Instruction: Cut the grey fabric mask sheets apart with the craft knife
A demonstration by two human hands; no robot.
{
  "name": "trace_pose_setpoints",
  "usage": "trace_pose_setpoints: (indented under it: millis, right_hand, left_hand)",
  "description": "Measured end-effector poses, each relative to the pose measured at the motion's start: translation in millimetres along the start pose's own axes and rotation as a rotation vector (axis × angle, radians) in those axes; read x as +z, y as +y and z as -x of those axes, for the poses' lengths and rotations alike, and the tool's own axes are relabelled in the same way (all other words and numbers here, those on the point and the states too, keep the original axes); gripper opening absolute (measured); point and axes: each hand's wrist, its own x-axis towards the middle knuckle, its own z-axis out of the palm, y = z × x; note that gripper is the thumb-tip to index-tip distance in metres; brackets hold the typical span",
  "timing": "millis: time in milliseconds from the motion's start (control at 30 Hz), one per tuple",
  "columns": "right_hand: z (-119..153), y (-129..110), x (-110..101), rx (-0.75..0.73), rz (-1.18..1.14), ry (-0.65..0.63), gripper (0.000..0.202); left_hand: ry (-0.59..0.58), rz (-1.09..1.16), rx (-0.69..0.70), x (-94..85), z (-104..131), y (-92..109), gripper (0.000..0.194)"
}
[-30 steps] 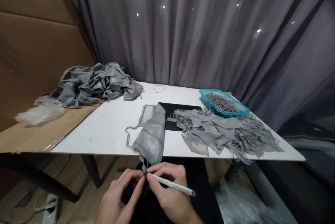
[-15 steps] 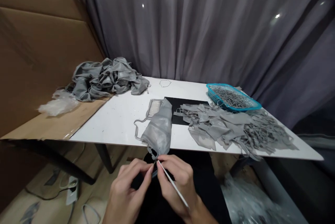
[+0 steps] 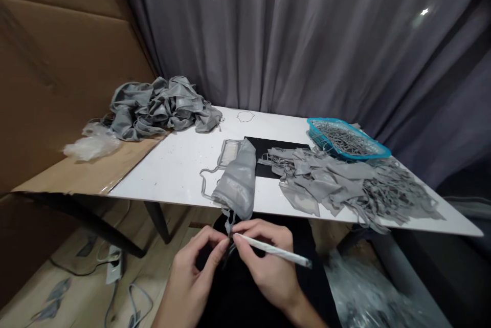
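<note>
A grey piece of thin, sheer fabric (image 3: 238, 179) hangs over the front edge of the table, its ragged lower end reaching down to my fingers. My left hand (image 3: 199, 261) is closed in a pinch on that lower end, thumb against forefinger. Close beside it, my right hand (image 3: 270, 261) grips a slim white stick-like tool (image 3: 276, 250), whose tip meets the fabric at the left fingertips. The exact contact point is small and partly hidden by fingers. A grey-edged rectangular frame-like piece (image 3: 230, 153) and a loop of grey strip lie beside the fabric.
Crumpled grey fabric (image 3: 164, 105) is heaped at the back left near a clear plastic bag (image 3: 92, 144). Flat grey pieces (image 3: 322, 174) spread over the right side, partly on a black mat (image 3: 268, 169). A blue basket (image 3: 378, 151) holds thin grey strips.
The white tool has swung from a steep slant to nearly level in my right hand, showing its broader side. Both hands stay together at the fabric's lower end. The view has shifted slightly.
</note>
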Motion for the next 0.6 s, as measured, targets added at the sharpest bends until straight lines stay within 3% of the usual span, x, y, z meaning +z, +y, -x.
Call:
trace_pose_setpoints:
  millis: [367, 600]
  right_hand:
    - [7, 22, -12, 0.308, -0.160, -0.044, 0.025]
    - [7, 25, -14, 0.359, -0.228, -0.074, 0.033]
  left_hand:
    - [0.013, 0.118, -0.062, 3.9, -4, 2, 0.035]
    - [0.026, 0.103, -0.083, 4.6, -4, -5, 0.033]
